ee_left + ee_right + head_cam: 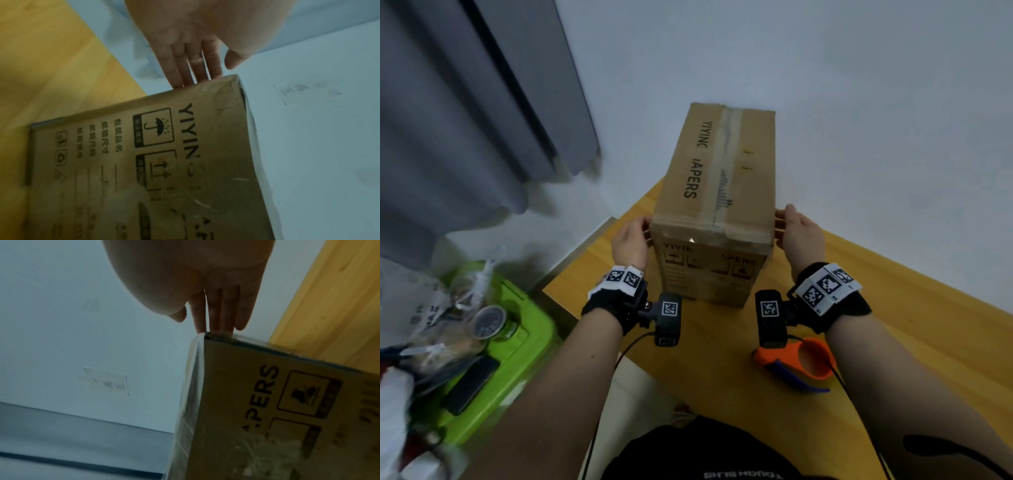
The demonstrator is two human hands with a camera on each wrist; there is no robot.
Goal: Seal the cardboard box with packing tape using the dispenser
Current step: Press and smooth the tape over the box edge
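Observation:
A brown cardboard box (717, 192) with black lettering stands on the wooden table (914, 308), a strip of clear tape running along its top seam. My left hand (631, 241) lies flat against the box's left side, fingers straight (195, 65) along the upper near corner of the box (164, 162). My right hand (796, 231) presses the right side the same way, straight fingers (222, 309) touching the box (277, 410) at its top edge. An orange and purple tape dispenser (799, 363) lies on the table under my right forearm.
A green plastic bin (517, 329) with bags, a jar and a dark flat object stands left of the table. Grey curtains (465, 120) hang at the far left. A white wall (859, 102) is close behind the box.

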